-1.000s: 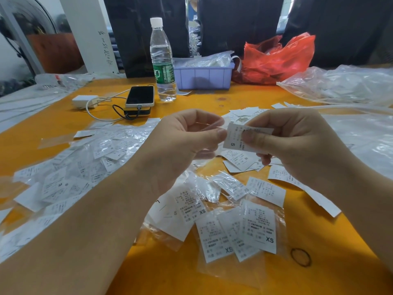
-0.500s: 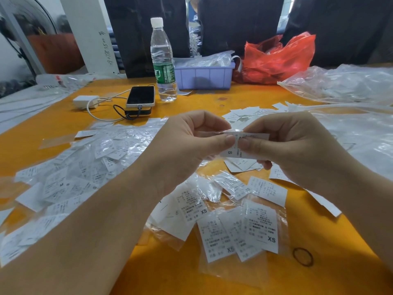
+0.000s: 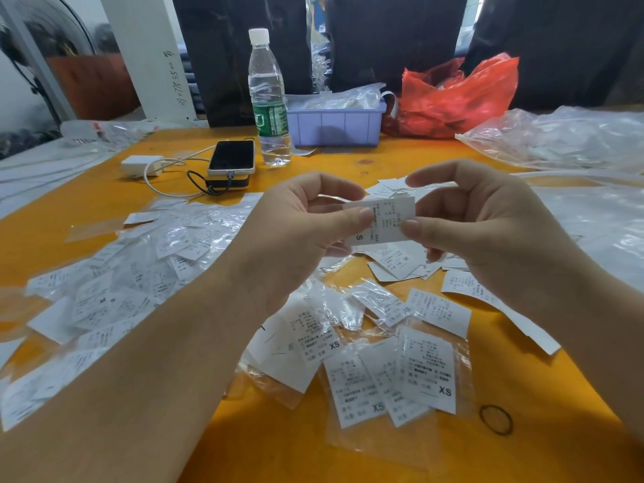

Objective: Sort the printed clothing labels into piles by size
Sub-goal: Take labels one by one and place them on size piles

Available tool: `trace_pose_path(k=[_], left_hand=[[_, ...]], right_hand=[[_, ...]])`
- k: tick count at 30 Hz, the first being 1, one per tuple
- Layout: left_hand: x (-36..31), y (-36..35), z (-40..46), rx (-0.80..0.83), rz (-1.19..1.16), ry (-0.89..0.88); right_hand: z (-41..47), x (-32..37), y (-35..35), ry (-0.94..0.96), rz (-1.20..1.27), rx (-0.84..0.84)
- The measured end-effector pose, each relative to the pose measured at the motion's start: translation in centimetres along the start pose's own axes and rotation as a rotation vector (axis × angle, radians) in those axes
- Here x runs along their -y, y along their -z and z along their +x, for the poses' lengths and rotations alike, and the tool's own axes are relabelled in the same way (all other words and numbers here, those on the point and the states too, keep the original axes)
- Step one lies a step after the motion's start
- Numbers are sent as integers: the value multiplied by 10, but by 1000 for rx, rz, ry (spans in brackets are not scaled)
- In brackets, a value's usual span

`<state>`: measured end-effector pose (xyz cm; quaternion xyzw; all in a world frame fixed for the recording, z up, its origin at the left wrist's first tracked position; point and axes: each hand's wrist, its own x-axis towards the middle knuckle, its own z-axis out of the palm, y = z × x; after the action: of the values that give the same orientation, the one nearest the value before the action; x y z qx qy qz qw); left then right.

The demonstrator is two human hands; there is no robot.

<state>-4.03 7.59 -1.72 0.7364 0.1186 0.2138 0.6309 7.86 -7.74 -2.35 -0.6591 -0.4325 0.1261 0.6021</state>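
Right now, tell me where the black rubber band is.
In the head view, the thin black rubber band lies flat on the orange table at the lower right, just right of the bagged white XS labels and under the right forearm.

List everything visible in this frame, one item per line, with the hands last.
held label: one, white, marked S, between both hands
loose labels: many, white, some in clear sleeves, spread over the table
table: one, orange
water bottle: one, clear, green band, far centre
phone: one, black screen, on a power bank
charger: one, white, left of phone
tray: one, lilac, beside bottle
red bag: one, far right
clear bags: heap, right
rubber band: one, black, near right
left hand: pinches label
right hand: pinches label
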Motion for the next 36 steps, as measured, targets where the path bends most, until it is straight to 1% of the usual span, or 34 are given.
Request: trace_pose_path(k=[6, 16, 20, 24, 29, 36], left_hand=[[0, -1, -1, 51, -6, 35], [0, -2, -1, 114, 56, 98], [1, -2, -1, 83, 29, 89], [0, 0, 0, 19, -31, 92], [0, -2, -1, 7, -34, 102], [0, -1, 0, -19, 11, 113]], right_hand=[[-1, 0, -2, 87, -83, 0], [-3, -4, -4, 142, -130, 56], [-4, -5, -2, 146, -134, 58], [-3, -5, 0, 147, -129, 18], [-4, -5, -3, 158, -212, 106], [-4, -5, -2, 93, -113, 211]])
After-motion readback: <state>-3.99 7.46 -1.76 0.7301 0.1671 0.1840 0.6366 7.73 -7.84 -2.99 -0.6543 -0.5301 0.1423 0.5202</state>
